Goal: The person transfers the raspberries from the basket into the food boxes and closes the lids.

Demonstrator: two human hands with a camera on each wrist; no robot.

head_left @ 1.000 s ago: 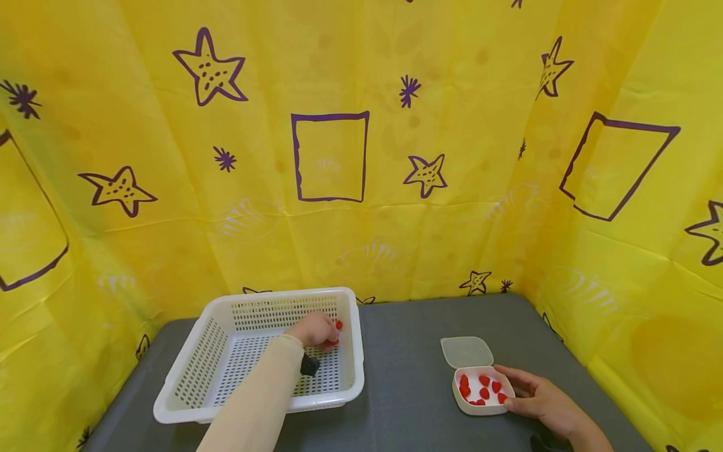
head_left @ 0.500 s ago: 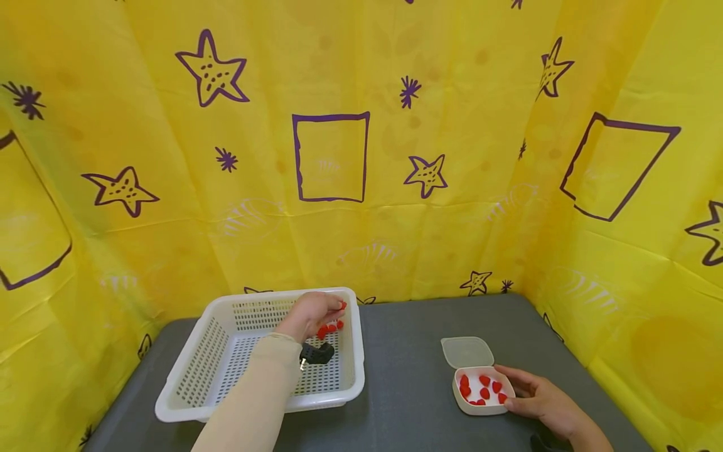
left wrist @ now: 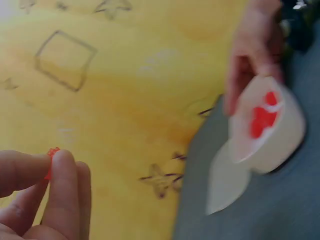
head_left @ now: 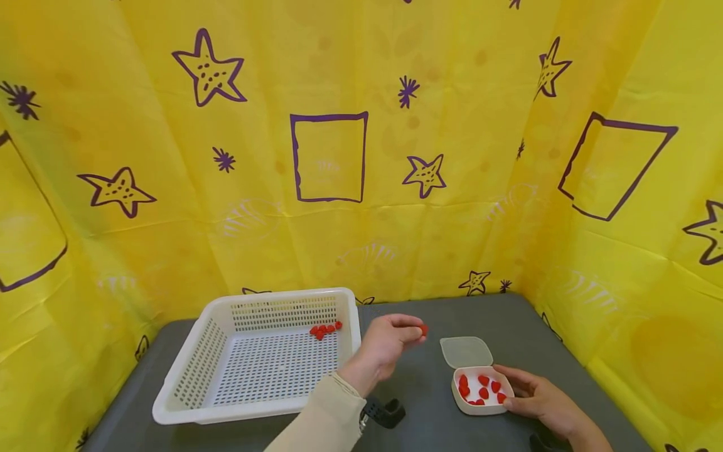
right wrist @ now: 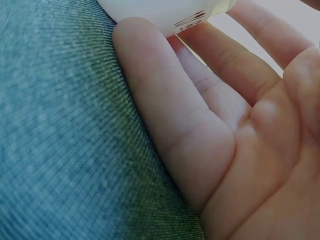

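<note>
My left hand (head_left: 384,345) is above the table between the basket and the small box, pinching a raspberry (head_left: 424,329) between thumb and fingertips. Its bumpy red surface (left wrist: 53,151) peeks out between the fingers in the left wrist view. On the right, my right hand (head_left: 543,403) holds a small white box (head_left: 479,411) by its side, thumb at the near corner and fingers at the far one. Several raspberries (head_left: 483,393) lie spread in that box. Its translucent lid (head_left: 466,352) is folded back flat behind it. In the right wrist view, fingers touch the box wall (right wrist: 150,11).
A large white slotted plastic basket (head_left: 254,411) stands at the left of the grey table (head_left: 418,433). Several more raspberries (head_left: 321,329) cluster in its far right corner. A yellow patterned curtain (head_left: 339,251) encloses the back and sides.
The left hand picked up a raspberry in the basket's far right corner, lifted it out over the rim and carried it right toward the box. The right hand and box have stayed put.
</note>
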